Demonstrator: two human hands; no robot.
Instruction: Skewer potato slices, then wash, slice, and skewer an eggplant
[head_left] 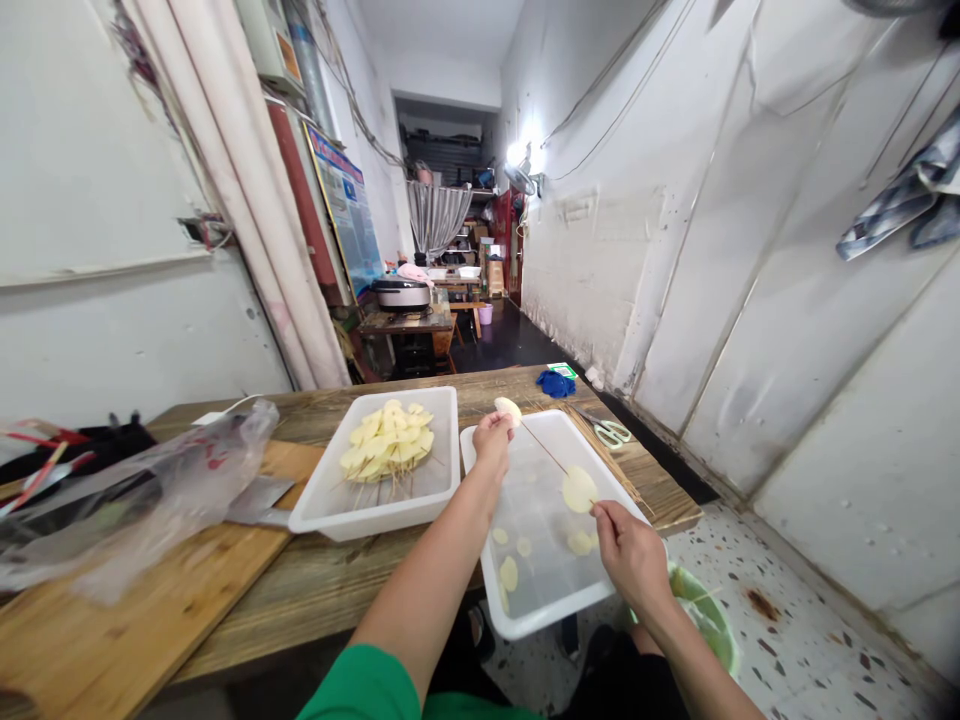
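Observation:
Above the right-hand white tray (504, 625), a thin wooden skewer (544, 449) slants between my two hands. My left hand (493, 442) is closed on a pale yellow slice (509, 408), probably potato, at the far end of the skewer. A larger round slice (579, 489) sits on the skewer close to my right hand (631, 556), whose fingers pinch the near end. A few small slices (508, 573) lie in the tray below. To the left, another white tray (315, 510) holds a heap of skewered slices (390, 440) with their sticks pointing toward me.
Loose skewers (626, 478) and green-handled scissors (613, 433) lie right of the tray, with a blue cloth-like bundle (556, 384) beyond. On the left are a cleaver blade (262, 498), a wooden board (150, 620) and a plastic bag (187, 490). A green-lined bin (724, 640) stands below right.

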